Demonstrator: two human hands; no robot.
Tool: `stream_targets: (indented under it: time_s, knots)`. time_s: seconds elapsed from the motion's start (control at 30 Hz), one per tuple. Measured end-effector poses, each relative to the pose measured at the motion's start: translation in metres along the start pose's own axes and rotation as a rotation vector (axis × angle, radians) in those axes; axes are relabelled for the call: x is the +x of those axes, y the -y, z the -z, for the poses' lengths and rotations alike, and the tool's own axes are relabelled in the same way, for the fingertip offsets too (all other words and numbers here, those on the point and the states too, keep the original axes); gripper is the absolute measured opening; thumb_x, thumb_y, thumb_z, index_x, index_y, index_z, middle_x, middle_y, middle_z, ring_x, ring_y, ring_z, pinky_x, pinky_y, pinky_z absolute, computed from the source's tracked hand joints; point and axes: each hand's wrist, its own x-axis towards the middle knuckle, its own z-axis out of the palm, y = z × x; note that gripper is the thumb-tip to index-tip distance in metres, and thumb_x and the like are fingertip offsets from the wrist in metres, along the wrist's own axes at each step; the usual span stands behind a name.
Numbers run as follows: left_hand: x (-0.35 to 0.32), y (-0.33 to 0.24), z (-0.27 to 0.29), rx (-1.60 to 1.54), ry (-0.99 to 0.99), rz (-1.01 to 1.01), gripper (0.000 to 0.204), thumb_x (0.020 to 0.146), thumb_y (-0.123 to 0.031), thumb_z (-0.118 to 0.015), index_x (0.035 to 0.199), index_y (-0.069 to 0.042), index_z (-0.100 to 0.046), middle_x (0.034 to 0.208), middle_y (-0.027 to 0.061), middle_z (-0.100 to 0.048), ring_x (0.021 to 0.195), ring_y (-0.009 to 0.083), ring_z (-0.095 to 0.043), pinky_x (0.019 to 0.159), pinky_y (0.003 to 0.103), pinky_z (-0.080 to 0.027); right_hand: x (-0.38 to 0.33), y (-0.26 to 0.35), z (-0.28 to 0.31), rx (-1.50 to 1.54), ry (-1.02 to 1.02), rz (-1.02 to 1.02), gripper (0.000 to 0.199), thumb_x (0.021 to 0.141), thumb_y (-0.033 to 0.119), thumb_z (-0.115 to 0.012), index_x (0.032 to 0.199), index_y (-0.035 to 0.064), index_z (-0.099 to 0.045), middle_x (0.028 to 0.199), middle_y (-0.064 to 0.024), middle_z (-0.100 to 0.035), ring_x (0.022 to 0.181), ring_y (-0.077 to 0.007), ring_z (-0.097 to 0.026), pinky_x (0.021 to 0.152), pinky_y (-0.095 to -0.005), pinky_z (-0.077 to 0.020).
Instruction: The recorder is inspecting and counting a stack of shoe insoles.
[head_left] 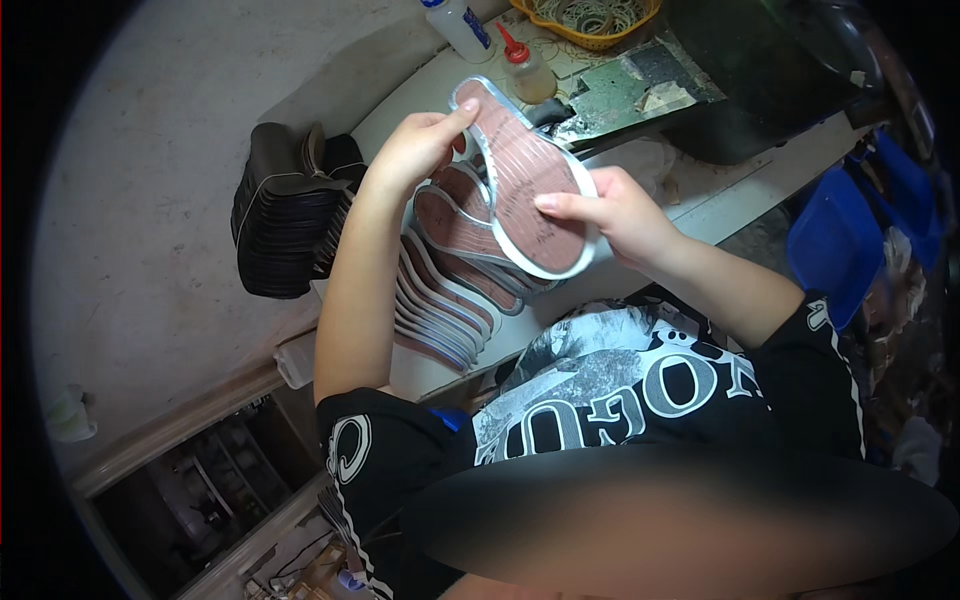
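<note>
My left hand (415, 150) and right hand (610, 215) hold a shoe sole (525, 180), fingers clamped on its white rim, above the stacked soles (450, 270); gripping edges only seems wisest.

The shoe sole (525, 180) held up between the left hand (415, 145) and right hand (620, 215) looks like rubber, its reddish-brown face matt and finely ribbed, its pale rim smooth with a faint sheen. The stack of soles (450, 280) at 7 o'clock below it shows the same finish (brown faces, pale edges). At 9 o'clock, the black soles (285, 215) look dull, and the squeeze bottle (525, 70) at 12 o'clock is glossy translucent plastic.
</note>
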Motion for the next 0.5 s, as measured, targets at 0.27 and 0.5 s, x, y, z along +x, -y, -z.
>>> stream_targets:
  time_s: [0.27,0.5]
  knots:
    - [-0.028,0.008,-0.025,-0.684,0.243,-0.151,0.042,0.073,-0.019,-0.077,0.102,0.004,-0.057,0.099,0.0113,-0.061,0.09,0.0158,-0.06,0.084,0.027,-0.047,0.021,-0.006,-0.011,0.052,-0.043,0.068,0.029,0.089,0.021,-0.062,0.108,-0.0018,-0.062,0.099,-0.0077,-0.066,0.089,-0.0108,-0.062,0.082,-0.0248,-0.0487]
    - [-0.023,0.005,-0.021,-0.493,0.085,-0.075,0.055,0.072,-0.032,-0.078,0.103,0.008,-0.057,0.087,0.0112,-0.063,0.078,0.0163,-0.059,0.076,0.025,-0.045,-0.004,-0.006,-0.021,-0.056,0.002,-0.143,0.035,0.087,0.025,-0.061,0.105,-0.0043,-0.058,0.083,-0.0148,-0.067,0.064,-0.0165,-0.066,0.06,-0.0249,-0.0545]
